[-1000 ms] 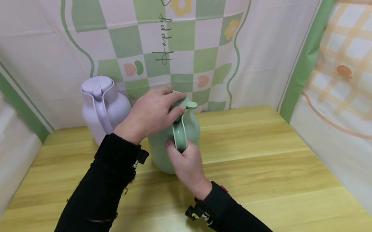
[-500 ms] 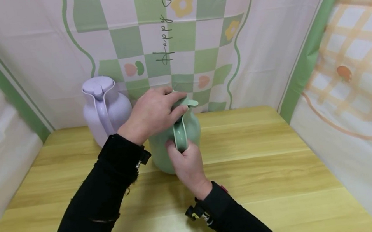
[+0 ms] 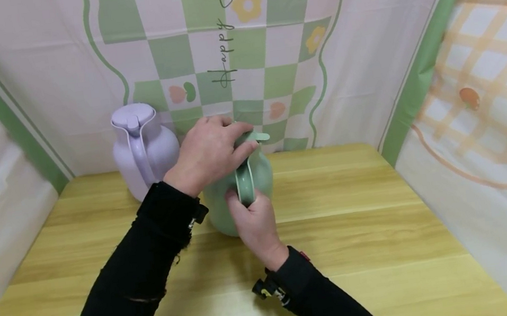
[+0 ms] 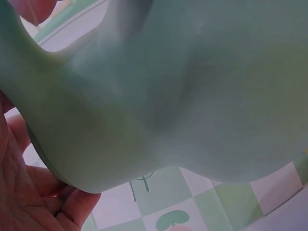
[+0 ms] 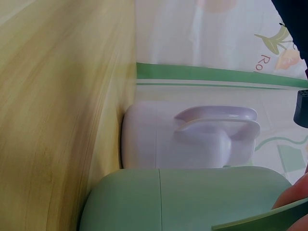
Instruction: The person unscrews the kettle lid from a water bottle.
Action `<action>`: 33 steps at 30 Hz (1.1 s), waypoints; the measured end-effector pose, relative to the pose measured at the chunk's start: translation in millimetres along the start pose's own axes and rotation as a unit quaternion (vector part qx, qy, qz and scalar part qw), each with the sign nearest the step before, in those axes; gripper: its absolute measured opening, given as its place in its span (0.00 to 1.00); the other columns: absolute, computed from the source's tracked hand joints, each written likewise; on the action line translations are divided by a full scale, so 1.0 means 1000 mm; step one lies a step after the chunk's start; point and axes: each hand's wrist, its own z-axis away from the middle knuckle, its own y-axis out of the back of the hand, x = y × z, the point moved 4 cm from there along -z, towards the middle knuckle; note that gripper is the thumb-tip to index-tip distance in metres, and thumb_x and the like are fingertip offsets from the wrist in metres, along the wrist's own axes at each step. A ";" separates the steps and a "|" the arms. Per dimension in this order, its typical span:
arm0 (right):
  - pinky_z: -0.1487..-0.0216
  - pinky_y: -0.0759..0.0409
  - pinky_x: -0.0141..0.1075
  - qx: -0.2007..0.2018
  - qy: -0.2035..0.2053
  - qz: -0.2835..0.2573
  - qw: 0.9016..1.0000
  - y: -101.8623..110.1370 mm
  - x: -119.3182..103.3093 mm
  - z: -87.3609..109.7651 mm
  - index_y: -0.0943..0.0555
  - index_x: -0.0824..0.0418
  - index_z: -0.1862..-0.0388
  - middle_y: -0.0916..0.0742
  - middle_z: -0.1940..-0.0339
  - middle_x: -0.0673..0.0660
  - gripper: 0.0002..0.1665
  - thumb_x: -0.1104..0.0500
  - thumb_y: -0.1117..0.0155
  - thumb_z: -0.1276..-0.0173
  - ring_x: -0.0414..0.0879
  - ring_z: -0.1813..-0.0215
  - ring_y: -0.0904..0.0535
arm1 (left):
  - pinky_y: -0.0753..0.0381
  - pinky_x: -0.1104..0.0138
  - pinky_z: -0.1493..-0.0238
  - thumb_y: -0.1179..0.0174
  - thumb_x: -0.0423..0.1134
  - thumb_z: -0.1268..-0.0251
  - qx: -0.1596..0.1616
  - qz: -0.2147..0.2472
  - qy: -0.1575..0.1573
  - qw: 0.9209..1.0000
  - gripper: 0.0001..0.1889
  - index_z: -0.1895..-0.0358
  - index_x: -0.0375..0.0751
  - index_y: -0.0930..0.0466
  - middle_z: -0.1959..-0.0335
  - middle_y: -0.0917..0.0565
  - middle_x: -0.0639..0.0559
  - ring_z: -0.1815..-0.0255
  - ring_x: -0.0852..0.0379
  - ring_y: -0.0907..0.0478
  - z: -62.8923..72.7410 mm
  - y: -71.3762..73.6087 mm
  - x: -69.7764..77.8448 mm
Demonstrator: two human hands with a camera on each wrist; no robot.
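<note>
A light green vacuum jug (image 3: 262,175) stands upright on the table in the head view. My left hand (image 3: 211,150) grips its lid (image 3: 260,136) from above, with the lid's tab sticking out to the right. In the left wrist view, fingers (image 4: 79,204) of the left hand bend around the rim of the jug's neck area. My right hand (image 3: 258,227) holds the jug's handle (image 3: 245,183) low down, thumb on the left side. Most of the lid is hidden under the left hand.
A lilac vacuum jug (image 3: 158,146) stands to the left of the green one, near the back of the wooden table (image 3: 371,249). Behind the table hangs a checked cloth (image 3: 246,47), and patterned cloths hang at both sides.
My left hand has turned slightly on top of the jug, and the lid's tab has swung a little up and away. The right hand and the jug's body have stayed put.
</note>
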 end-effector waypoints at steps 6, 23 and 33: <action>0.74 0.44 0.33 -0.001 -0.001 -0.007 1.000 0.000 0.000 0.001 0.43 0.55 0.84 0.40 0.85 0.48 0.31 0.53 0.41 0.21 0.42 0.81 0.47 | 0.30 0.50 0.30 0.45 0.60 0.22 -0.002 -0.006 0.019 1.000 0.23 0.34 0.55 0.18 0.41 0.14 0.46 0.33 0.44 0.24 -0.002 -0.002 0.001; 0.74 0.43 0.33 -0.002 0.010 -0.005 1.000 -0.001 -0.002 0.000 0.43 0.54 0.83 0.40 0.85 0.49 0.30 0.53 0.41 0.21 0.43 0.81 0.47 | 0.30 0.50 0.31 0.48 0.65 0.22 -0.014 -0.026 0.023 0.999 0.28 0.31 0.54 0.19 0.40 0.15 0.42 0.35 0.43 0.23 -0.004 0.001 0.002; 0.73 0.42 0.33 -0.001 0.011 -0.008 1.000 -0.002 -0.002 0.001 0.43 0.54 0.83 0.40 0.85 0.49 0.30 0.54 0.40 0.22 0.43 0.81 0.47 | 0.34 0.50 0.27 0.51 0.58 0.18 -0.028 -0.027 0.007 0.999 0.26 0.29 0.51 0.21 0.35 0.16 0.44 0.27 0.46 0.26 0.000 0.002 0.002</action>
